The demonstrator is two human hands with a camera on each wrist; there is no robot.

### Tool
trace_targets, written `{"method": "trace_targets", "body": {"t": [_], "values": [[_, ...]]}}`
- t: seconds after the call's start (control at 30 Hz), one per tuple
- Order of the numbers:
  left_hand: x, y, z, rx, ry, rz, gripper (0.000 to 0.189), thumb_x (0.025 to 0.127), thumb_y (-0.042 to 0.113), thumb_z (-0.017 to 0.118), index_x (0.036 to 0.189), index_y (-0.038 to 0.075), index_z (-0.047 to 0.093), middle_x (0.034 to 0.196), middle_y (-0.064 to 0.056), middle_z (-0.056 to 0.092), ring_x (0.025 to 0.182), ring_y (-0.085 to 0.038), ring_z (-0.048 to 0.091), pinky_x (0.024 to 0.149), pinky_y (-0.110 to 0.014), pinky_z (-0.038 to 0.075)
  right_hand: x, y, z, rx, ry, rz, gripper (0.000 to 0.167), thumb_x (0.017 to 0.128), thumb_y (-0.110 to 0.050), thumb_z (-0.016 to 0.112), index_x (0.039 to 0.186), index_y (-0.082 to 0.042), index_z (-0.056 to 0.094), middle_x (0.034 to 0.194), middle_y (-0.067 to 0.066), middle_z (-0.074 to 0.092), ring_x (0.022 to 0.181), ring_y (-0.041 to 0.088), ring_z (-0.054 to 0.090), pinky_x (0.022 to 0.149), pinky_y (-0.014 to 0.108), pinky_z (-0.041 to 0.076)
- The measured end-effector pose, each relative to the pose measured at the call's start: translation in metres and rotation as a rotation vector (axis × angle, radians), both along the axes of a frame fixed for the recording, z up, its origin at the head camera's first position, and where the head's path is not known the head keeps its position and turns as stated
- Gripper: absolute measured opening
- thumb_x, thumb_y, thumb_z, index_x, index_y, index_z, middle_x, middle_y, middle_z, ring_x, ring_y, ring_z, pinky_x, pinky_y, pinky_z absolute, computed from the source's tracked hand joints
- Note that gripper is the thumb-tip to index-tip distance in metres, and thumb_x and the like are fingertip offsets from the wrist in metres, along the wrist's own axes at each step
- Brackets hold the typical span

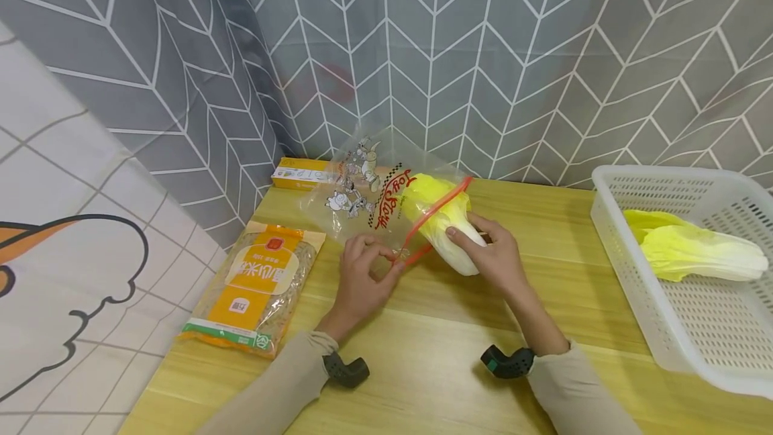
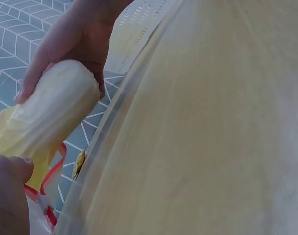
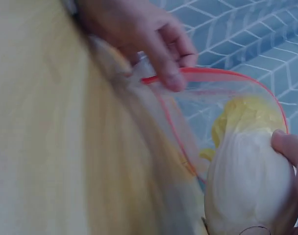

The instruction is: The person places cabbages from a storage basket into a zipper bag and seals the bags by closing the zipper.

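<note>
A clear zip-top bag [image 1: 344,203] with a red edge and printed cartoon figures is spread open above the table. My left hand [image 1: 366,280] pinches a lower corner of its red-edged mouth [image 3: 208,73]. My right hand [image 1: 496,254] grips a napa cabbage [image 1: 443,220] by its white base, thumb on top and fingers around the far side. The cabbage's yellow leafy end lies inside the bag's mouth, while the white base [image 2: 65,95] sticks out toward me. In the right wrist view the right thumb [image 3: 288,147] presses on the cabbage's side.
At the right stands a white perforated basket [image 1: 628,307] with another napa cabbage [image 1: 700,250] in it. An orange-labelled package of noodles [image 1: 256,287] lies left of my left hand. A yellow box [image 1: 298,173] sits at the table's back edge, before a grey patterned curtain [image 1: 423,52].
</note>
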State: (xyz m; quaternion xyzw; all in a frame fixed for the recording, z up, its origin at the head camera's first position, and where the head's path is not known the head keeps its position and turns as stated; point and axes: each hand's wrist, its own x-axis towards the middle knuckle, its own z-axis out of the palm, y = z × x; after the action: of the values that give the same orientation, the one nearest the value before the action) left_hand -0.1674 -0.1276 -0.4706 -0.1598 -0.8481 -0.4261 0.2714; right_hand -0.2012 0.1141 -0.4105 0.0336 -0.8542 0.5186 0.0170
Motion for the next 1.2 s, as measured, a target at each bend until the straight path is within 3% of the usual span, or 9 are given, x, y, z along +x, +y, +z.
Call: {"method": "trace_targets", "body": {"t": [0.17,0.3,0.6,0.8,1.0,1.1,1.2], "values": [[0.003,0.001,0.003,0.049,-0.096,-0.015,0.016,0.085,0.023,0.081,0.087,0.014,0.068,0.099,-0.002,0.058,0.108,-0.023,0.049,0.101,-0.045,0.037,0.000,-0.013,-0.009,0.099,0.161,0.002,0.064,0.084,-0.036,0.084,0.138,-0.010,0.063,0.118,0.016,0.066,0.101,0.028,0.059,0.081,0.034,0.044],[0.004,0.001,0.004,0.073,-0.110,-0.024,0.014,0.085,0.021,0.082,0.088,0.015,0.070,0.096,-0.001,0.059,0.105,-0.020,0.049,0.097,-0.041,0.037,0.000,-0.022,-0.014,0.140,0.243,0.002,0.065,0.081,-0.035,0.086,0.136,-0.008,0.065,0.113,0.017,0.067,0.100,0.030,0.060,0.081,0.037,0.043],[0.002,0.000,0.002,0.079,-0.110,-0.026,0.011,0.086,0.018,0.082,0.087,0.015,0.071,0.090,-0.001,0.062,0.096,-0.017,0.049,0.092,-0.037,0.037,0.000,-0.027,-0.022,0.149,0.228,0.021,0.066,0.080,-0.036,0.086,0.136,-0.009,0.065,0.117,0.016,0.068,0.102,0.030,0.061,0.082,0.037,0.043],[0.004,0.000,0.002,0.116,-0.134,-0.007,0.011,0.085,0.016,0.082,0.087,0.014,0.071,0.091,0.001,0.062,0.097,-0.015,0.049,0.090,-0.036,0.038,-0.002,-0.015,-0.024,0.182,0.237,0.161,0.070,0.080,-0.031,0.086,0.141,-0.009,0.060,0.123,0.016,0.066,0.109,0.031,0.060,0.087,0.040,0.046],[0.007,-0.001,0.000,0.131,-0.141,0.017,0.010,0.086,0.019,0.081,0.087,0.016,0.072,0.091,0.003,0.061,0.096,-0.013,0.049,0.086,-0.034,0.041,-0.001,0.003,-0.022,0.259,0.203,0.344,0.086,0.080,-0.026,0.086,0.153,-0.010,0.045,0.130,0.020,0.059,0.107,0.029,0.057,0.085,0.038,0.048],[0.006,-0.001,0.000,0.127,-0.125,0.018,0.010,0.086,0.019,0.082,0.087,0.016,0.072,0.092,0.003,0.062,0.096,-0.013,0.050,0.084,-0.033,0.042,-0.003,0.009,-0.020,0.269,0.198,0.363,0.084,0.081,-0.023,0.085,0.153,-0.010,0.045,0.127,0.020,0.062,0.101,0.027,0.059,0.081,0.034,0.050],[0.003,-0.001,0.000,0.120,-0.104,0.010,0.010,0.085,0.018,0.082,0.087,0.015,0.073,0.091,0.002,0.062,0.093,-0.014,0.049,0.083,-0.033,0.042,-0.005,0.010,-0.019,0.222,0.204,0.328,0.074,0.082,-0.020,0.085,0.148,-0.009,0.052,0.127,0.019,0.066,0.096,0.025,0.061,0.075,0.029,0.053]]}}
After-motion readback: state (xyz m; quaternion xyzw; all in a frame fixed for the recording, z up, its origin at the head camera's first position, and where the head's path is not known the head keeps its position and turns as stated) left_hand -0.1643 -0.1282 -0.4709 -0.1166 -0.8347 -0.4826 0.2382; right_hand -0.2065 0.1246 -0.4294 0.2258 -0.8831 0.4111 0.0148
